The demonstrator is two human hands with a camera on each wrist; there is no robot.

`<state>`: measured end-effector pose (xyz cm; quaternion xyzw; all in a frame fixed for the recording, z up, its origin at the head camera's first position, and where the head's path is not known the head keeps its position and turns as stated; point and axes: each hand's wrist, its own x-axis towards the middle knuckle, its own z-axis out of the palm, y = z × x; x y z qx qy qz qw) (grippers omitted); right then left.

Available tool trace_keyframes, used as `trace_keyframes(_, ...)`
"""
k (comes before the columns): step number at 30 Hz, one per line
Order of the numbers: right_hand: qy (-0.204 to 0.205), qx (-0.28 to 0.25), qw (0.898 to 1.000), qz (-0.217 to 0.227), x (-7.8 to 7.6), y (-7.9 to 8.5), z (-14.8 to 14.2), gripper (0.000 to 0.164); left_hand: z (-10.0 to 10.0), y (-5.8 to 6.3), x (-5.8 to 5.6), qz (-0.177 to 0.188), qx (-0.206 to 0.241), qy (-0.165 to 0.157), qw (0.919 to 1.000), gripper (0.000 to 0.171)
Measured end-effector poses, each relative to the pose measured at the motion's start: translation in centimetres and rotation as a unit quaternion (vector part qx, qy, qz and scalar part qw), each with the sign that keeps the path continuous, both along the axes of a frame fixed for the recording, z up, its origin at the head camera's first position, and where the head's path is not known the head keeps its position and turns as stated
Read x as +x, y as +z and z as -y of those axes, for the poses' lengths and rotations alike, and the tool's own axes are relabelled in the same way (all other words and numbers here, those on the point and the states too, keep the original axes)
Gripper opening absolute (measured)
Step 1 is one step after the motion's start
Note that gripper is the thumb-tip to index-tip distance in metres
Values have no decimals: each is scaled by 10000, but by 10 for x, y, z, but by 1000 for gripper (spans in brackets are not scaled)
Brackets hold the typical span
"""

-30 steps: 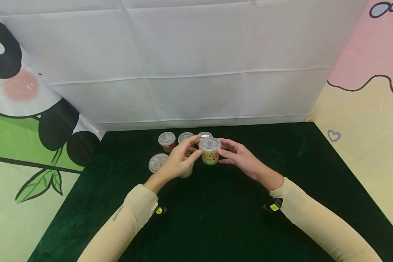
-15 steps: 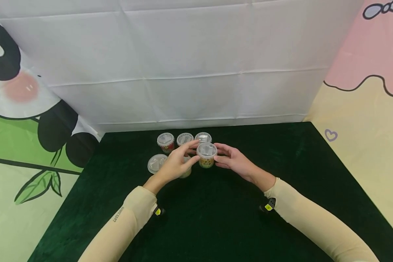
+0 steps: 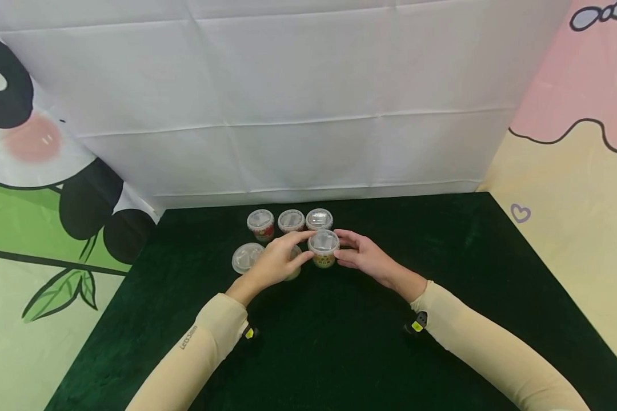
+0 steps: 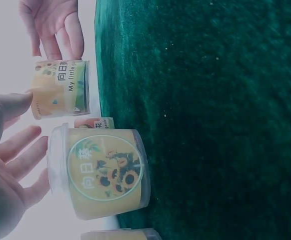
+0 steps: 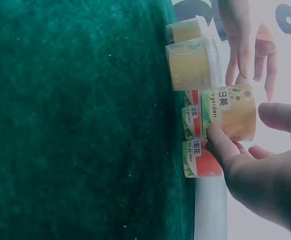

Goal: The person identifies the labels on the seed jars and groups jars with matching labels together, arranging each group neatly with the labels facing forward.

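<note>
Both hands hold one small plastic cup (image 3: pixel 324 251) with a clear lid and a yellow sunflower label, upright at the right end of the front row. My left hand (image 3: pixel 275 261) has thumb and forefinger at its left side. My right hand (image 3: pixel 366 258) grips its right side; in the right wrist view a fingertip lies on the label of the cup (image 5: pixel 238 112). Below the left hand stands another yellow cup (image 4: pixel 105 175) with a round sunflower sticker, partly hidden in the head view. A further lidded cup (image 3: pixel 247 257) is left of the left hand.
Behind the hands stands a row of lidded cups: a red-labelled cup (image 3: pixel 260 224), a middle cup (image 3: pixel 291 220) and a right cup (image 3: pixel 319 218). They stand near the back edge of the dark green cloth-covered table (image 3: pixel 334 348), before a white curtain (image 3: pixel 298 114).
The held cup has come down and slightly left, toward the table beside the front-row cups. Both hands have moved with it, the right hand shifting left. The other cups stay put.
</note>
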<state>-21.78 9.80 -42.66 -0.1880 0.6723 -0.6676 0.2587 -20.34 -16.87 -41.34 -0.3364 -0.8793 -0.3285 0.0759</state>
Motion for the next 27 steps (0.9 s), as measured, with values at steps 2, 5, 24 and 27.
trace_keyframes(2,43,60,10000,-54,0,-2,0,63,0,0,0,2,-78,-32,10000,47)
trace_keyframes(5,95,220,9996,-156,1,-4,0,65,-1,0,1,19,-181,-76,9998,46)
trace_keyframes(24,365,574,9968,-415,-5,-13,6,66,3,-9,1,-39,-906,311,9954,40)
trace_keyframes(27,350,631,9966,-389,-5,-16,6,65,2,-13,0,-93,-1044,350,9939,37)
